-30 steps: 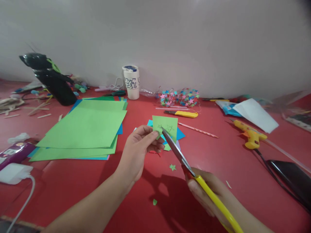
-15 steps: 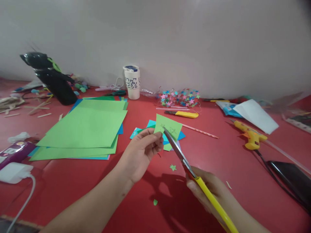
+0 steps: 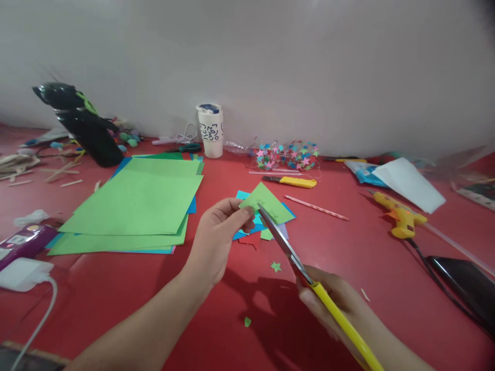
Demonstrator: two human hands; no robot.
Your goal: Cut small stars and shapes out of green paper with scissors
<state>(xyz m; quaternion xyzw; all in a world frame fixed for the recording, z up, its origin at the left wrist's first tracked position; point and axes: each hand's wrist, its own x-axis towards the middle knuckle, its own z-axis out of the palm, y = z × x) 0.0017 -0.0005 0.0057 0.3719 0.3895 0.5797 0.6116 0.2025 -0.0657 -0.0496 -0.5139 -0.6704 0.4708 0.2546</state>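
Observation:
My left hand (image 3: pixel 216 242) pinches a small green paper piece (image 3: pixel 266 201) with pencilled stars on it, held above the red table (image 3: pixel 116 293). My right hand (image 3: pixel 340 309) grips yellow-handled scissors (image 3: pixel 294 257); the blades point up-left and their tips meet the green piece's lower edge. Under the piece lie blue and green paper scraps (image 3: pixel 247 229). A tiny cut green star (image 3: pixel 275 266) rests on the table below the blades, and a green snippet (image 3: pixel 247 321) lies nearer me.
A stack of green and blue sheets (image 3: pixel 135 206) lies left. A white cup (image 3: pixel 211 130), a pile of coloured stars (image 3: pixel 288 154), a yellow box cutter (image 3: pixel 294 181), a pink pencil (image 3: pixel 317 207), a yellow glue gun (image 3: pixel 400 216) and a black phone (image 3: pixel 464 283) surround the work.
My left hand has turned the green piece clockwise and tilted it flatter. The scissors have stayed almost in place at its edge.

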